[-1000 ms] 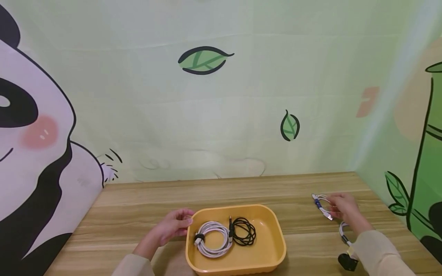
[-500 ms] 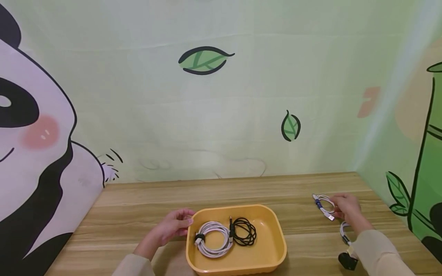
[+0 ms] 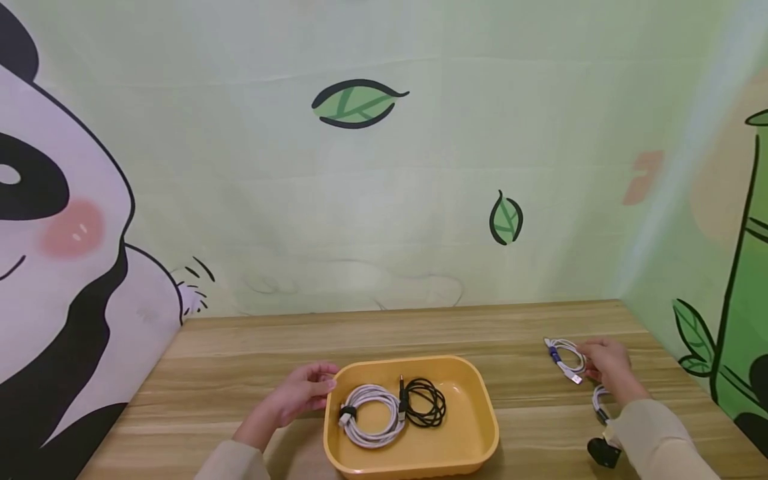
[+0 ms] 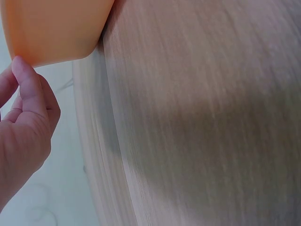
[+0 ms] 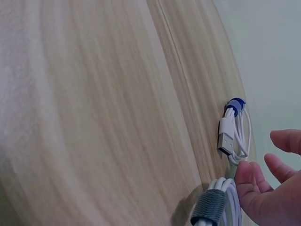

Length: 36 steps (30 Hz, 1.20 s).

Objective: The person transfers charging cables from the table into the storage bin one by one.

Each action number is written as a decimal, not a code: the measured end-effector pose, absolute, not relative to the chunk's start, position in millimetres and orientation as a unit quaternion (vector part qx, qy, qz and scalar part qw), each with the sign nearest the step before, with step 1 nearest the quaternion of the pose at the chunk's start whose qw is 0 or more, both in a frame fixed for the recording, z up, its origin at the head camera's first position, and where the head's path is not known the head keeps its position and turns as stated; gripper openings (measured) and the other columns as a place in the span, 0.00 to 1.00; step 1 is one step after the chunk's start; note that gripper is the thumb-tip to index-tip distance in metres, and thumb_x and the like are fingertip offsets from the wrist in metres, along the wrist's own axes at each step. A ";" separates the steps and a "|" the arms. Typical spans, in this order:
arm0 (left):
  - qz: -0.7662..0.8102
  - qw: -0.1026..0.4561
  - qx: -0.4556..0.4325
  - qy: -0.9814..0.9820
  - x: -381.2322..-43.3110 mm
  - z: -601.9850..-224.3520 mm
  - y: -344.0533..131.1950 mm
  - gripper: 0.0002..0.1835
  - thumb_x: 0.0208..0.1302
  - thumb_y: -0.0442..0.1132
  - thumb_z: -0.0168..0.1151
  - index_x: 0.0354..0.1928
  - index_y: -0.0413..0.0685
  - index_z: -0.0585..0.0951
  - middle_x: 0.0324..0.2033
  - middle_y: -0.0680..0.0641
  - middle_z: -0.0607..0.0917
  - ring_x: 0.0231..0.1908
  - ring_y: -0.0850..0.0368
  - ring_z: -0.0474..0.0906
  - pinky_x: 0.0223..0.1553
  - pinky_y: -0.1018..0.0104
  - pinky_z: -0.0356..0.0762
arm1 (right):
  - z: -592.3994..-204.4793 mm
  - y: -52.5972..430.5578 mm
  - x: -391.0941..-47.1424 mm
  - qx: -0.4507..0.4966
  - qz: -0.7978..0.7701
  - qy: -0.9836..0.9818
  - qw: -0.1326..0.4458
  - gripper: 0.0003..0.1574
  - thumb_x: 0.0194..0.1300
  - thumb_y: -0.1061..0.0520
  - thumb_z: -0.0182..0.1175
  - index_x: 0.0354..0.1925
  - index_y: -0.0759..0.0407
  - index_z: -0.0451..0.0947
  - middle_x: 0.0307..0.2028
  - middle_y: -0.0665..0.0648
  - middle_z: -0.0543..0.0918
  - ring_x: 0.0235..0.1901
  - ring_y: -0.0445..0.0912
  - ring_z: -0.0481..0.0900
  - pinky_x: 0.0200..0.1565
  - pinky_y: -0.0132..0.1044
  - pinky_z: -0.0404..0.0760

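1. White cable (image 3: 564,368) with a blue tie, head view. The coil lies on the right part of the desk (image 3: 510,333). Over the last second the right grip (image 3: 607,363) has drawn slightly to the right, uncovering more of the loop; this suggests that the cable rests on the desk rather than being firmly held. It lies immediately left of the fingertips and well apart from the yellow tray (image 3: 462,427), in which a thick pale cable (image 3: 373,441) and a black cable (image 3: 403,400) sit side by side. The left grip (image 3: 297,395) is at the tray's far left corner.

2. Left wrist view. Thumb and finger appear to pinch the tray at its rim; the white cable is not visible here.

3. Right wrist view. The right grip is loosely spread, with no strand seen between its fingers. The nearest fingertip (image 5: 243,173) is at the coil's lower end, below the plug (image 5: 226,143); whether it touches cannot be told. A second cable (image 5: 230,195), in a dark tie, lies just beside the hand.
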<state>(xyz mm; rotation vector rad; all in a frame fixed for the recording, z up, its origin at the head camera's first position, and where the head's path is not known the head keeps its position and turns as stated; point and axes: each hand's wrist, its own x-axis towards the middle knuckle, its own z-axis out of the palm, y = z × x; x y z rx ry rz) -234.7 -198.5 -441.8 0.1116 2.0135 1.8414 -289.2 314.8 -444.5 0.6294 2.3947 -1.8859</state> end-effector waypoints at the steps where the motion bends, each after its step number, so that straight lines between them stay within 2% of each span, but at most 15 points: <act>1: 0.661 0.205 0.039 0.721 -233.4 -442.9 -198.4 0.22 0.62 0.33 0.51 0.54 0.28 0.61 0.34 0.50 0.71 0.30 0.63 0.71 0.32 0.73 0.74 | -446.0 315.2 -289.0 0.201 -0.603 0.772 0.018 0.22 0.55 0.63 0.52 0.46 0.75 0.62 0.16 0.48 0.68 0.17 0.38 0.69 0.21 0.29 0.74; 8: 0.651 0.208 0.033 0.729 -236.6 -441.2 -199.3 0.23 0.62 0.35 0.52 0.55 0.29 0.62 0.38 0.49 0.72 0.31 0.63 0.71 0.33 0.73 0.75 | -449.4 316.5 -293.4 0.210 -0.594 0.777 0.018 0.30 0.54 0.64 0.52 0.52 0.78 0.58 0.16 0.46 0.69 0.16 0.37 0.69 0.22 0.29 0.74; 12: 0.644 0.203 0.022 0.737 -240.4 -436.0 -201.8 0.22 0.62 0.35 0.52 0.55 0.30 0.62 0.37 0.48 0.71 0.31 0.62 0.71 0.32 0.74 0.74 | -449.4 313.5 -297.0 0.217 -0.587 0.779 0.019 0.31 0.52 0.65 0.54 0.54 0.78 0.58 0.16 0.46 0.70 0.17 0.36 0.70 0.22 0.29 0.74; 20: 0.642 0.217 0.011 0.736 -237.1 -438.4 -200.0 0.21 0.62 0.33 0.51 0.55 0.32 0.63 0.35 0.48 0.69 0.33 0.61 0.70 0.32 0.73 0.75 | -450.3 314.1 -297.0 0.218 -0.499 0.838 0.023 0.30 0.46 0.67 0.55 0.49 0.79 0.63 0.20 0.53 0.71 0.17 0.40 0.70 0.21 0.32 0.75; 25: 0.641 0.217 0.011 0.736 -239.8 -437.4 -200.1 0.20 0.62 0.33 0.50 0.55 0.32 0.63 0.36 0.48 0.69 0.33 0.61 0.70 0.32 0.73 0.75 | -449.2 312.0 -299.2 0.209 -0.455 0.865 0.021 0.26 0.46 0.66 0.55 0.46 0.78 0.65 0.23 0.57 0.73 0.17 0.41 0.70 0.21 0.32 0.74; 32: 0.648 0.230 0.011 0.726 -240.3 -434.5 -201.0 0.21 0.62 0.33 0.50 0.55 0.32 0.62 0.35 0.49 0.69 0.34 0.61 0.70 0.33 0.74 0.75 | -449.6 311.7 -302.3 0.199 -0.417 0.887 0.020 0.22 0.47 0.66 0.54 0.42 0.77 0.67 0.16 0.51 0.72 0.13 0.41 0.70 0.18 0.33 0.71; 36: 0.650 0.239 0.001 0.722 -236.5 -437.7 -199.2 0.21 0.62 0.33 0.51 0.56 0.32 0.62 0.35 0.49 0.69 0.33 0.61 0.70 0.32 0.74 0.75 | -451.7 313.3 -298.5 0.198 -0.382 0.902 0.025 0.21 0.47 0.64 0.55 0.41 0.76 0.68 0.16 0.52 0.73 0.13 0.41 0.70 0.18 0.33 0.70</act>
